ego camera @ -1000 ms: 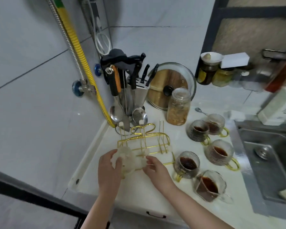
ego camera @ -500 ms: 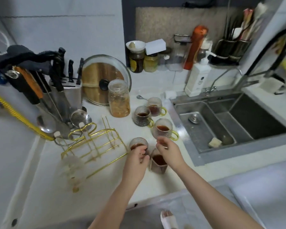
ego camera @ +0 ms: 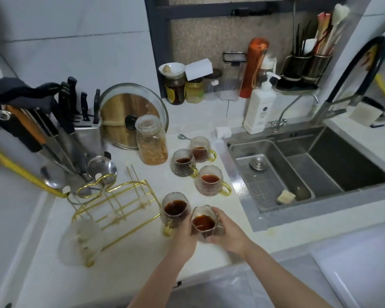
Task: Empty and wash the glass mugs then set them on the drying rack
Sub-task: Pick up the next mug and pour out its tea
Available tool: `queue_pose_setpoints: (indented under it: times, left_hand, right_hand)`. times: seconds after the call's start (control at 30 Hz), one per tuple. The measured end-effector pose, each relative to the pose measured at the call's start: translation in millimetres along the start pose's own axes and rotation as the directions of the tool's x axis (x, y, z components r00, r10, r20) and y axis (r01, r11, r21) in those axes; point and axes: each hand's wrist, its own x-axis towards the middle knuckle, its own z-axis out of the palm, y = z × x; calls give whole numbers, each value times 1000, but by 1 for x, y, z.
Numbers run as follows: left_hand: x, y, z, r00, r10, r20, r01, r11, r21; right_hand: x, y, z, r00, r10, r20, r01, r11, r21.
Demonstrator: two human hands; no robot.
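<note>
Five glass mugs of dark tea stand on the white counter, left of the steel sink (ego camera: pixel 298 165). Both hands wrap the nearest one, an angular clear mug (ego camera: pixel 203 221): my right hand (ego camera: pixel 228 232) from the right, my left hand (ego camera: pixel 182 235) from the left. A round gold-handled mug (ego camera: pixel 176 210) touches my left hand's fingers. Farther back stand three more mugs (ego camera: pixel 210 183), (ego camera: pixel 183 162), (ego camera: pixel 201 148). An empty frosted mug (ego camera: pixel 80 241) hangs on the near end of the gold wire drying rack (ego camera: pixel 116 203).
A knife block (ego camera: pixel 80 130), hanging ladles, a pot lid (ego camera: pixel 131 116) and a glass jar (ego camera: pixel 151 141) line the back left. A soap bottle (ego camera: pixel 259 107) and the faucet (ego camera: pixel 351 78) stand behind the sink. A sponge (ego camera: pixel 286 196) lies in the basin.
My hands left the frosted mug on the rack and moved right to the full mugs. They have now closed round the angular mug. The view swung right to show the sink.
</note>
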Motion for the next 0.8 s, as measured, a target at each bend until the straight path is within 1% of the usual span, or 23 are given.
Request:
queue_pose_setpoints:
  times: [0.07, 0.1, 0.17, 0.2, 0.23, 0.27, 0.37, 0.47, 0.53, 0.6, 0.7, 0.8]
  left_hand:
    - [1, 0, 8, 999, 18, -33, -20, 999, -42]
    - [2, 3, 12, 998, 19, -55, -23, 997, -79]
    - [4, 12, 21, 995, -4, -101, -10, 992, -129]
    - [7, 18, 28, 993, -1, -116, -14, 991, -133]
    - [8, 25, 35, 994, 19, -112, -34, 990, -136]
    - [11, 33, 44, 995, 38, -88, -50, 988, -148]
    - [18, 68, 75, 997, 81, -9, -81, 961, -265]
    - [29, 92, 117, 994, 75, 82, -42, 935, -351]
    - [37, 110, 148, 987, 100, 128, -46, 927, -373]
    - [47, 131, 181, 974, 140, 175, -65, 924, -378]
    - [63, 164, 226, 962, 181, 205, -71, 890, -451]
    - [80, 194, 261, 959, 179, 219, -68, 898, -436]
  right_hand:
    - [2, 4, -5, 999, -34, 12, 33, 997, 77]
    - [1, 7, -9, 999, -46, 14, 45, 997, 69]
    - [-1, 13, -21, 997, -73, -40, 77, 991, 106]
    - [-3, 18, -29, 994, -75, -76, 84, 987, 135]
    - [-3, 25, -39, 990, -89, -112, 102, 987, 123]
    - [-6, 28, -52, 985, -101, -140, 117, 987, 113]
    - [-21, 38, -99, 973, -130, -189, 153, 982, 113]
    - [-40, 51, -152, 958, -149, -245, 193, 967, 167]
    - [-51, 67, -188, 950, -159, -269, 211, 961, 178]
    - [-62, 82, -223, 937, -166, -308, 221, 963, 151]
    - [-80, 105, -272, 916, -164, -365, 210, 973, 91]
    - [-98, 119, -314, 888, -151, -434, 206, 975, 83]
